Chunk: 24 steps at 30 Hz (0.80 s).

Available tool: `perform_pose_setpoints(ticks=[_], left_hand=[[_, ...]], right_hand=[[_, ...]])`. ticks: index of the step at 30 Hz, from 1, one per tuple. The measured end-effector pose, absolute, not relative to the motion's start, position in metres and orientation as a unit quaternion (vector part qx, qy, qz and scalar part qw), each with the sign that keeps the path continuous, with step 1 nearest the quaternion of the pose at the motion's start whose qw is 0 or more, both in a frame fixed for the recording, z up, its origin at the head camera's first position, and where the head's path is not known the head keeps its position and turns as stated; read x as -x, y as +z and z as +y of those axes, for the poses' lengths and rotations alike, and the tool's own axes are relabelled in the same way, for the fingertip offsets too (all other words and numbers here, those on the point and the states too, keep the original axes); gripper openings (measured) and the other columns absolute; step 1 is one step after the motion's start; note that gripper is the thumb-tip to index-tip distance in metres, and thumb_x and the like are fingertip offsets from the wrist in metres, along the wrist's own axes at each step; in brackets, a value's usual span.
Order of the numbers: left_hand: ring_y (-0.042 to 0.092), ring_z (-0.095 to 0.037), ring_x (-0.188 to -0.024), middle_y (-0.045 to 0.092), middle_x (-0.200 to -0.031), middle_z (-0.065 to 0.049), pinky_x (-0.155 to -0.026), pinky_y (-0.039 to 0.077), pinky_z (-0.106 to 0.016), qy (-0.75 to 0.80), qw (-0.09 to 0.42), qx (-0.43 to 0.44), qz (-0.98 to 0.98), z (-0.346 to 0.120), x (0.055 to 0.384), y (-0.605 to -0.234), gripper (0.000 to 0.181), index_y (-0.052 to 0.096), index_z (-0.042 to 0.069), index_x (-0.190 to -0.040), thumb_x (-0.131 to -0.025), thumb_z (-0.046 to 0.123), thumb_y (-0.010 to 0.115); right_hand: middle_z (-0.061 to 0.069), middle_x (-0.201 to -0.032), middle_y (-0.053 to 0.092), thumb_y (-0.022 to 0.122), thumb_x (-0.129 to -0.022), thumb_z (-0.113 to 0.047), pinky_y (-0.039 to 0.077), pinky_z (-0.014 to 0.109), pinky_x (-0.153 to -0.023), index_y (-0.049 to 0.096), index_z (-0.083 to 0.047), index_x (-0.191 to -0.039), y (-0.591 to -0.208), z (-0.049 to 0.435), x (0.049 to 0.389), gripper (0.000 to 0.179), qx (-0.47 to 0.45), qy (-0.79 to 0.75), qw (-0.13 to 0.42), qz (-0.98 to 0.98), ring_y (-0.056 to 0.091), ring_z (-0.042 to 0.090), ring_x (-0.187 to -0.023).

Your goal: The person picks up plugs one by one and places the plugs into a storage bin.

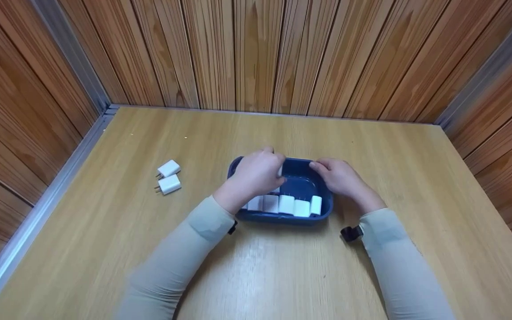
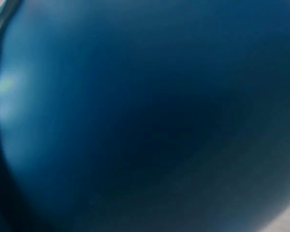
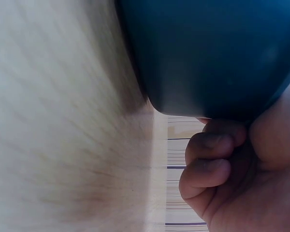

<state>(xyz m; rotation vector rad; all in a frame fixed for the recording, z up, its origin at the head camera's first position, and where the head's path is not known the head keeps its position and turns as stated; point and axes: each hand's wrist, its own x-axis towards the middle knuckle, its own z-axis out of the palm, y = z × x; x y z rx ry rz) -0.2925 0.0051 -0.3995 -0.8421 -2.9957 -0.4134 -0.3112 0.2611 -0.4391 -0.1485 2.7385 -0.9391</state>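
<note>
A dark blue rectangular tub [image 1: 304, 220] stands on the table, holding several white plug adapters [image 1: 286, 205] in a row along its near side. My left hand [image 1: 256, 174] is inside the tub's upper left part and pinches a white plug adapter [image 1: 280, 171], mostly hidden by the fingers. At the tub's right end, my right hand [image 1: 342, 178] grips the rim, thumb on top. The right wrist view shows this hand's curled fingers [image 3: 205, 174] against the tub's outer wall [image 3: 217, 58]. Only the tub's blue wall [image 2: 145, 116] fills the left wrist view.
Two white plug adapters [image 1: 169, 184] with metal prongs lie side by side on the wooden table [image 1: 256, 275], left of the tub. Wood-panelled walls [image 1: 256, 58] enclose the table at the back and both sides. A dark wrist strap [image 1: 351, 233] shows below the right hand.
</note>
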Motion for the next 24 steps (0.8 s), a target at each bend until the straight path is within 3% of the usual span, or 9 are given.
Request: perform_pose_setpoints(ticks=[4, 16, 24], left_hand=[[0.068, -0.024, -0.097, 0.074, -0.12, -0.011, -0.093, 0.062, -0.042, -0.13, 0.0, 0.272, -0.953, 0.01, 0.293, -0.403, 0.044, 0.077, 0.009, -0.136, -0.102, 0.036, 0.084], [0.068, -0.023, -0.098, 0.075, -0.12, -0.009, -0.095, 0.062, -0.042, -0.136, -0.022, 0.263, -0.955, 0.026, 0.297, -0.412, 0.045, 0.076, 0.009, -0.137, -0.102, 0.037, 0.084], [0.074, -0.027, -0.115, 0.074, -0.136, -0.013, -0.103, 0.061, -0.045, -0.12, -0.033, 0.267, -0.956, 0.035, 0.294, -0.413, 0.051, 0.073, 0.011, -0.143, -0.102, 0.038, 0.085]], right_hand=[[0.016, -0.126, 0.072, 0.043, -0.12, -0.05, 0.052, 0.056, -0.104, 0.067, -0.008, -0.144, -0.439, 0.261, 0.31, 0.055, 0.053, -0.322, 0.119, 0.938, 0.065, 0.034, -0.114], [0.016, -0.132, 0.071, 0.041, -0.121, -0.05, 0.052, 0.056, -0.106, 0.066, -0.008, -0.147, -0.438, 0.26, 0.311, 0.055, 0.047, -0.318, 0.125, 0.939, 0.064, 0.035, -0.116], [0.015, -0.122, 0.073, 0.044, -0.121, -0.046, 0.051, 0.05, -0.099, 0.069, -0.006, -0.141, -0.439, 0.261, 0.311, 0.051, 0.061, -0.315, 0.114, 0.94, 0.064, 0.034, -0.11]])
